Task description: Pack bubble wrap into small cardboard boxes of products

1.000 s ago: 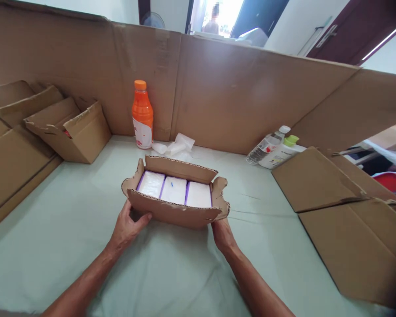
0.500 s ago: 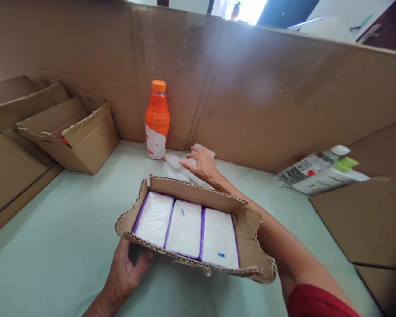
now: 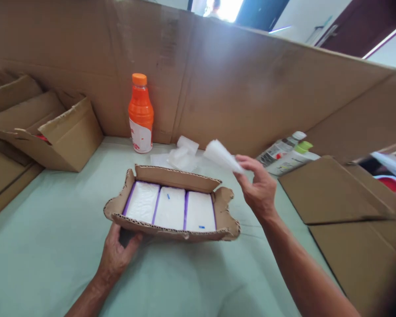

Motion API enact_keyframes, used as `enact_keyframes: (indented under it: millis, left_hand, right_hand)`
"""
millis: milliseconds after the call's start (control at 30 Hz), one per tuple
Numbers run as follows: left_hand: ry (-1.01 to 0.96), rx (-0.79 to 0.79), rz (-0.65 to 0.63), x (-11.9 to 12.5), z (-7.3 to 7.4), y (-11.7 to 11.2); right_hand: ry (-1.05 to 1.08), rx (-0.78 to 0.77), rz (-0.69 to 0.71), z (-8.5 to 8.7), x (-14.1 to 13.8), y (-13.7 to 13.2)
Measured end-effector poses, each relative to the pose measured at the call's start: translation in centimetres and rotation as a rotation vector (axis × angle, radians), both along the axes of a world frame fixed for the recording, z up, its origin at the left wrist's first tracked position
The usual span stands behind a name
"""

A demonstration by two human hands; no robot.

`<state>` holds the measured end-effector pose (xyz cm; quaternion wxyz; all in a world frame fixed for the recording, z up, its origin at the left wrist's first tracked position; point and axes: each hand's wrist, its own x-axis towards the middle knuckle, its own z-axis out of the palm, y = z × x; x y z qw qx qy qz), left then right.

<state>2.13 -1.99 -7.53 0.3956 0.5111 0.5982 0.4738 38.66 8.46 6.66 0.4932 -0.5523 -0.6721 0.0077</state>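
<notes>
My left hand (image 3: 118, 254) grips a shallow cardboard box (image 3: 181, 178) at its front left corner, fingers partly hidden beneath it. Three white packs with purple edges lie side by side in the box: a left pack (image 3: 143, 202), a middle pack (image 3: 170, 209) and a right pack (image 3: 200, 212). To the right of the box and above the cloth, my right hand (image 3: 259, 187) pinches a thin, curled white sheet (image 3: 220, 156) between thumb and fingers. More crumpled white sheets (image 3: 183, 156) lie just behind the box.
An orange bottle (image 3: 141, 114) stands against the tall cardboard wall (image 3: 237, 88). At left are open cardboard boxes (image 3: 75, 132). A clear bottle (image 3: 280, 149) and a white packet with a green cap (image 3: 293, 162) lean at right, near another cardboard box (image 3: 330, 189).
My right hand has picked up a white sheet from behind the box and drawn it to the right. The view has turned right. My left hand keeps its hold on the box.
</notes>
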Motion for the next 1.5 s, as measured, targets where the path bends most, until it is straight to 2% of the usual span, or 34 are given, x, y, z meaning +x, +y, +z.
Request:
enact_keyframes:
  millis: [100, 200, 267, 333, 400, 467, 567, 633, 800, 900, 967, 1067, 1133, 1167, 1200, 1267, 1333, 1400, 1433, 1500]
  left_hand:
    - [-0.004, 0.000, 0.019, -0.1, 0.3, 0.1]
    - [-0.011, 0.004, 0.049, 0.2, 1.2, 0.1]
    - [-0.013, 0.004, 0.072, 0.5, 1.9, -0.1]
    - [-0.004, -0.009, 0.095, 0.7, 2.5, -0.3]
    - [0.001, -0.036, 0.115, 0.8, 3.0, -0.6]
    - [-0.002, -0.064, 0.129, 0.8, 3.3, -0.9]
    - [0.001, -0.091, 0.126, 0.8, 3.8, -0.7]
    - [0.011, -0.098, 0.111, 0.9, 4.2, 0.0]
    - [0.039, -0.036, 0.095, 1.8, 4.7, 4.5]
    - [0.029, 0.019, 0.082, 2.6, 4.4, 7.4]
    - [-0.006, 0.031, 0.067, 2.7, 4.0, 7.9]
    - [-0.084, 0.013, 0.057, 2.2, 3.0, 6.2]
    - [-0.111, -0.012, 0.073, 1.5, 2.5, 3.9]
    - [-0.117, -0.024, 0.075, 1.3, 2.3, 2.7]
    - [-0.120, -0.037, 0.070, 1.1, 2.2, 1.5]
    - [-0.129, -0.062, 0.056, 1.0, 2.3, -0.4]
    - [-0.138, -0.085, 0.054, 1.0, 2.6, -1.6]
    - [-0.134, -0.098, 0.067, 1.3, 3.0, -2.3]
    - [-0.122, -0.100, 0.069, 1.4, 3.2, -2.6]
    - [-0.077, -0.112, 0.049, 1.9, 3.7, -3.0]
  right_hand:
    - [-0.076, -0.277, 0.018, -3.5, 4.1, -8.1]
    - [-0.015, -0.511, 0.008, -6.4, 6.1, -14.7]
    - [0.091, -0.537, -0.092, -7.0, 6.0, -17.6]
    - [0.171, -0.550, -0.136, -6.8, 5.0, -19.1]
    - [0.205, -0.573, -0.075, -6.5, 3.1, -19.3]
    - [0.222, -0.617, 0.055, -6.4, 0.9, -18.5]
    - [0.241, -0.678, 0.250, -7.1, -2.4, -16.0]
    - [0.258, -0.666, 0.333, -7.8, -4.3, -14.0]
    - [0.305, -0.630, 0.310, -8.3, -6.4, -8.8]
    - [0.257, -0.573, 0.287, -7.9, -5.6, -6.9]
    - [0.181, -0.472, 0.214, -7.7, -4.0, -6.5]
    - [0.090, -0.381, -0.009, -7.8, -0.6, -7.1]
    - [0.074, -0.457, -0.163, -7.9, 1.2, -8.5]
    - [0.077, -0.521, -0.188, -7.8, 1.7, -9.5]
    - [0.089, -0.584, -0.162, -7.6, 2.0, -10.7]
    - [0.170, -0.625, -0.014, -6.8, 2.0, -13.5]
    - [0.319, -0.510, 0.101, -5.7, 1.9, -16.0]
    - [0.433, -0.369, 0.058, -5.1, 2.1, -17.4]
    - [0.435, -0.347, 0.011, -5.0, 2.1, -17.7]
    - [0.325, -0.403, -0.055, -5.7, 1.6, -17.9]
